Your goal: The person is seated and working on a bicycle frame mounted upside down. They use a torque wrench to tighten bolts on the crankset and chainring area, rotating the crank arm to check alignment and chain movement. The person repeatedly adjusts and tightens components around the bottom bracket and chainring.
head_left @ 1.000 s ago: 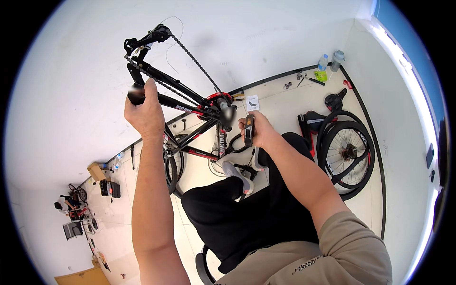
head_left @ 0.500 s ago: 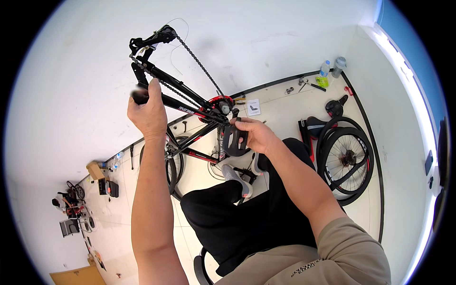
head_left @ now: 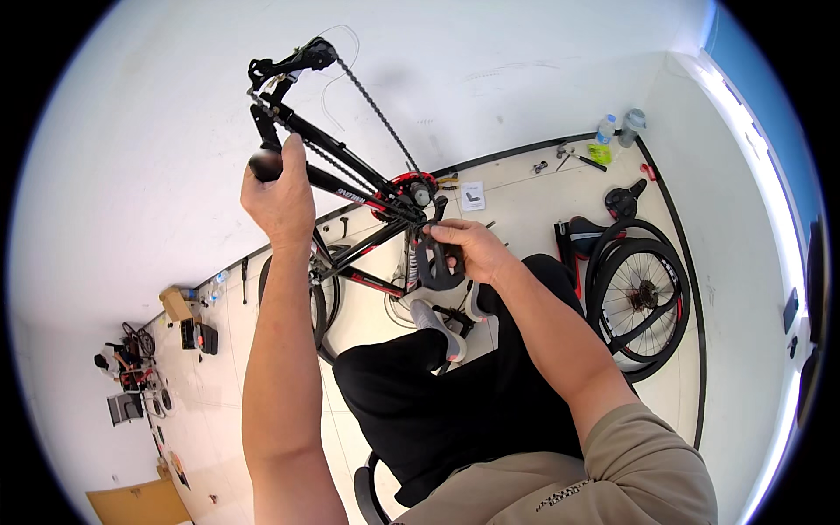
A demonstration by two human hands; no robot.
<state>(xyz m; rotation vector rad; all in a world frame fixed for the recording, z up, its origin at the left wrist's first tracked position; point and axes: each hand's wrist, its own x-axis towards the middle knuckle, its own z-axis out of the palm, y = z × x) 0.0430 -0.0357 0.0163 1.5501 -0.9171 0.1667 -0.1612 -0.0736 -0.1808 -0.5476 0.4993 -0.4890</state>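
A black bicycle frame (head_left: 354,194) with red accents stands tilted before me, without a wheel at the raised end. My left hand (head_left: 280,203) is closed around one of its tubes, thumb up, with a dark rounded end poking past the fist. My right hand (head_left: 472,249) grips a black pedal (head_left: 440,265) beside the crank, thumb on the near edge and fingertips partly hidden behind it. The chain (head_left: 376,109) runs from the rear derailleur (head_left: 313,54) at the top down to the red-edged chainring (head_left: 411,185).
Spoked wheels (head_left: 643,293) and a black saddle (head_left: 588,234) lie at right. A hammer (head_left: 584,160), bottles (head_left: 606,129) and a leaflet (head_left: 472,196) are along the wall. Another wheel (head_left: 322,302) lies beneath the frame. Boxes (head_left: 178,304) and a person (head_left: 122,363) are far left.
The frame's raised end has shifted slightly right and up in the view, and my left hand with it. Both hands keep their hold.
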